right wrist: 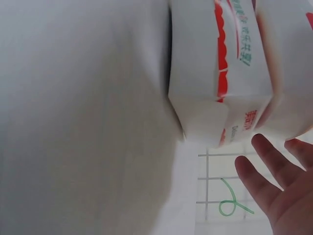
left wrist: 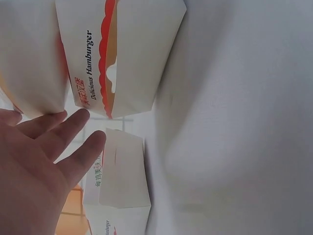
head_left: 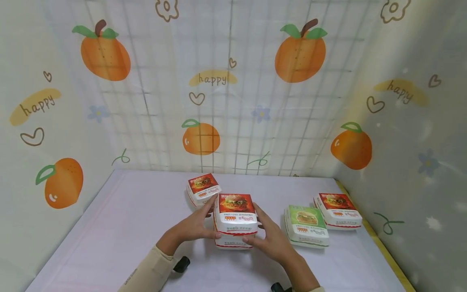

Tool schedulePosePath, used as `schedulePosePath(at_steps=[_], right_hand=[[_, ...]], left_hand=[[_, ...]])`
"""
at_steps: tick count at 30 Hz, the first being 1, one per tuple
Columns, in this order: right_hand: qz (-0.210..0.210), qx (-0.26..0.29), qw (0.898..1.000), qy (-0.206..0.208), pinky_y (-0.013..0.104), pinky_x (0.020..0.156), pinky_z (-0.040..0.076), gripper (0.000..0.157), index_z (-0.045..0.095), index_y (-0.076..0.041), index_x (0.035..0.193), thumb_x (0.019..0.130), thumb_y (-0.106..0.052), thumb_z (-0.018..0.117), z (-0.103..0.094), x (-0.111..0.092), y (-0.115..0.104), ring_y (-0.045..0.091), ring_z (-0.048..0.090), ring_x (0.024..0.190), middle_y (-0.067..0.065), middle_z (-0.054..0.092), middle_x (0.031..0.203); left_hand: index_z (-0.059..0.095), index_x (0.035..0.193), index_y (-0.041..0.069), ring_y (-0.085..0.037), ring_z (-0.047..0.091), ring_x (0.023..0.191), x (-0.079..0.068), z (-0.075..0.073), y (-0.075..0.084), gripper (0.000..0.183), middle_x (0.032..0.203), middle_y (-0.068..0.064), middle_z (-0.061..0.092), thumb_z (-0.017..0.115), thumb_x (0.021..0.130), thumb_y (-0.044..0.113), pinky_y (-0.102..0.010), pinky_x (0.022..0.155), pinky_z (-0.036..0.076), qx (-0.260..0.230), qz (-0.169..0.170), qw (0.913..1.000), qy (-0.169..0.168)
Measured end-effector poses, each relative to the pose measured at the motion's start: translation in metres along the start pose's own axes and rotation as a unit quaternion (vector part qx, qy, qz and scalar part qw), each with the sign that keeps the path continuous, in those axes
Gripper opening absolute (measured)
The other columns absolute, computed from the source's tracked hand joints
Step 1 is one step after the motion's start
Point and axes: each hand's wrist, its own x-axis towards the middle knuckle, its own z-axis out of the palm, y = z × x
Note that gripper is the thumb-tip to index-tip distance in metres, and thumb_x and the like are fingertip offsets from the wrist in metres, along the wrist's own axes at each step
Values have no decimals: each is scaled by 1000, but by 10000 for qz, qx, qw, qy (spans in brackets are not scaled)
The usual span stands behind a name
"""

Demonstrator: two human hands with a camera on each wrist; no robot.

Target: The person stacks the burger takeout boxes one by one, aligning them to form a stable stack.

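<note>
A red-and-white hamburger box (head_left: 235, 205) sits on top of another white hamburger box (head_left: 234, 242) with a red scalloped edge. My left hand (head_left: 195, 225) holds the upper box at its left side, thumb near the front corner and fingers toward the back. On the opposite side my right hand (head_left: 271, 235) holds the same box, its thumb near the front. In the left wrist view several fingers (left wrist: 73, 127) spread by the upper box (left wrist: 29, 54), above the lower box (left wrist: 137, 54). The right wrist view shows spread fingers (right wrist: 276, 166) beside the stack; the thumb is hidden.
Behind the left hand lies another red hamburger box (head_left: 203, 188). To the right stand a green hamburger box (head_left: 305, 223) and a further red one (head_left: 337, 211). A patterned curtain (head_left: 233, 105) encloses the back and sides of the white table (head_left: 120, 219).
</note>
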Motion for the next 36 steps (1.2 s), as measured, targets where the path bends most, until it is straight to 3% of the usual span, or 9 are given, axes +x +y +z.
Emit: schedulePosePath(at_steps=[7, 12, 18, 21, 24, 28, 31, 36], right_hand=[[-91, 43, 9999, 2, 48, 98, 44, 106, 19, -45, 153, 68, -60, 81, 0, 1, 0, 22, 50, 123, -9, 33, 153], [-325, 180, 9993, 34, 50, 99, 43, 108, 21, -39, 154, 67, -56, 83, -1, 4, 1, 24, 47, 127, -6, 30, 155], [-641, 55, 9979, 35, 49, 101, 42, 111, 18, -36, 155, 67, -57, 83, -3, 9, 3, 21, 35, 137, -6, 24, 158], [-754, -67, 9971, 31, 50, 100, 42, 112, 16, -36, 156, 67, -59, 82, -4, 10, 3, 21, 29, 141, -6, 21, 159], [-740, -207, 9970, 37, 55, 98, 42, 109, 15, -36, 156, 70, -59, 79, -4, 12, 3, 26, 32, 139, -4, 20, 160], [-747, -314, 9967, 51, 64, 102, 33, 97, 13, -37, 156, 80, -55, 70, -3, 15, 3, 30, 27, 142, -3, 18, 161], [-868, -307, 9957, 114, 67, 104, 26, 90, 11, -37, 156, 84, -54, 63, -2, 19, 2, 29, 19, 145, -2, 17, 161], [-1015, -279, 9942, 214, 66, 105, 25, 88, 11, -36, 156, 85, -61, 57, 0, 24, -1, 30, 19, 145, -2, 17, 161]], left_hand=[[0, 156, 34, -26, 34, 137, -1, -1, -4, 121, 156, 4, 25, 82, 70, 55, -55, 107, 32, 14, -34, 10000, 4], [0, 155, 39, -24, 35, 137, -2, -3, -5, 120, 156, 4, 26, 82, 69, 55, -52, 108, 32, 73, 6, 10000, 28], [0, 156, 36, -26, 36, 137, -3, -7, -7, 122, 156, -3, 28, 84, 69, 52, -52, 108, 32, 84, -36, 10000, -12], [-1, 156, 36, -23, 36, 137, -5, -9, -8, 124, 156, 0, 29, 85, 68, 52, -49, 109, 33, 261, -40, 9996, -67], [2, 156, 36, -24, 37, 137, -8, -16, -9, 121, 154, 3, 32, 85, 69, 49, -50, 108, 33, 336, 27, 9994, -89], [28, 154, 24, -25, 46, 129, -15, -32, -12, 95, 142, -2, 50, 80, 77, 46, -58, 103, 37, 483, 87, 9988, -20], [50, 143, 18, -25, 54, 119, -17, -45, -20, 71, 126, -6, 63, 74, 83, 47, -59, 97, 42, 778, 116, 9968, 119], [64, 127, 14, -25, 61, 106, -11, -61, -38, 48, 111, -5, 68, 72, 87, 40, -57, 90, 48, 1186, 213, 9909, 601]])
